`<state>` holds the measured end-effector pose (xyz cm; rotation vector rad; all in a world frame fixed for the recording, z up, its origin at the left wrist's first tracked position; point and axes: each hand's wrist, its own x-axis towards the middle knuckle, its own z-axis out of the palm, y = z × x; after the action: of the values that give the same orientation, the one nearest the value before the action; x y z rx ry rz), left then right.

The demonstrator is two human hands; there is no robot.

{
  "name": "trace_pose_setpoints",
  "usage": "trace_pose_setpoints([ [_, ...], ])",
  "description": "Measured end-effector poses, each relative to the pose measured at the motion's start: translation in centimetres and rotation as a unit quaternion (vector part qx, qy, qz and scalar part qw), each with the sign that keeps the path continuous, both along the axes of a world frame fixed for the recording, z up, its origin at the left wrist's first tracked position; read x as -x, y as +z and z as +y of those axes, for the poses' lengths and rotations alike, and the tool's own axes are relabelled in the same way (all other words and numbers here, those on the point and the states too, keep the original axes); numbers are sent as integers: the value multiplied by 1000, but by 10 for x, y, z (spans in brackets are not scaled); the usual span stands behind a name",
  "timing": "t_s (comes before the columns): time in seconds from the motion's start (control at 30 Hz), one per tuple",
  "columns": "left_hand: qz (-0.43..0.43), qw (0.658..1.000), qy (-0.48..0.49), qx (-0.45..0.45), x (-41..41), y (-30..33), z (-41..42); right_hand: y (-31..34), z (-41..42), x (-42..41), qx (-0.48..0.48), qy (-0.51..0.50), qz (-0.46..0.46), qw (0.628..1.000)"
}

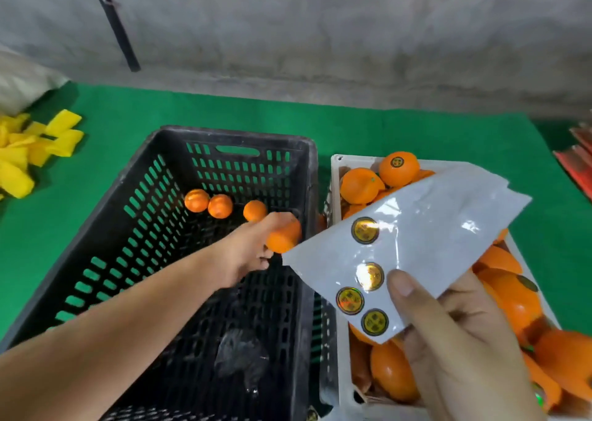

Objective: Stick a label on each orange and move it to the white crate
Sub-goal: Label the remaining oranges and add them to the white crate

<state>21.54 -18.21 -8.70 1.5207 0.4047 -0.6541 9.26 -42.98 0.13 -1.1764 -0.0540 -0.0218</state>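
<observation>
An orange [283, 236] is gripped in the left hand [253, 247] at the centre of the frame, over the right-hand part of the black crate [153, 177]; the fingers are curled round the fruit, though their exact lie is blurred. Three more oranges [220, 206] are seen lying loose on the black crate's floor, toward its far end. At the lower right, the label sheet [416, 238] is pinched by the right hand [461, 340], with the thumb [405, 295] laid on top just beside the four round stickers [365, 230] that remain near its lower left edge. The sheet is held above the white crate [336, 177], which is already well filled with labelled oranges [398, 168]. The fruit is judged firm, round and fairly weighty for its size, with a waxy skin that may slip, so it is best cupped round its widest part, one face left bare for the sticker. The sheet is thin, glossy and limp, and is best held by a corner. The stickers are light and tacky, and are best lifted by an edge. Yellow pieces [38, 145] lie on the green desk [384, 132] at the upper left.
</observation>
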Motion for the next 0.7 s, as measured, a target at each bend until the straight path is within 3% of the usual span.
trace_pose_setpoints([
  [0.1,-52,960,69,265,77,45,9,2,-3,16,78,-4,-19,997],
  [0.2,-87,885,11,457,142,76,9,7,-5,32,167,22,4,986],
  [0.23,-87,874,-2,479,158,83,3,7,-6,38,192,44,6,980],
  [0.33,-136,891,-4,434,195,87,-15,15,-3,53,216,51,-8,975],
  [0.43,-161,938,99,291,217,85,-36,17,3,70,307,1,-21,951],
  [0.5,-184,950,124,221,226,83,-45,15,6,81,467,-104,-78,875],
  [0.53,-195,955,118,189,230,82,-48,14,7,86,549,-165,-150,805],
  [0.57,-204,960,106,162,235,82,-48,15,6,91,599,-198,-229,741],
  [0.6,-213,962,91,142,238,83,-47,16,5,95,615,-194,-288,708],
  [0.63,-227,964,74,121,242,84,-46,17,3,97,605,-159,-324,710],
  [0.7,-270,959,38,75,249,85,-42,18,-3,98,569,-72,-334,748],
])
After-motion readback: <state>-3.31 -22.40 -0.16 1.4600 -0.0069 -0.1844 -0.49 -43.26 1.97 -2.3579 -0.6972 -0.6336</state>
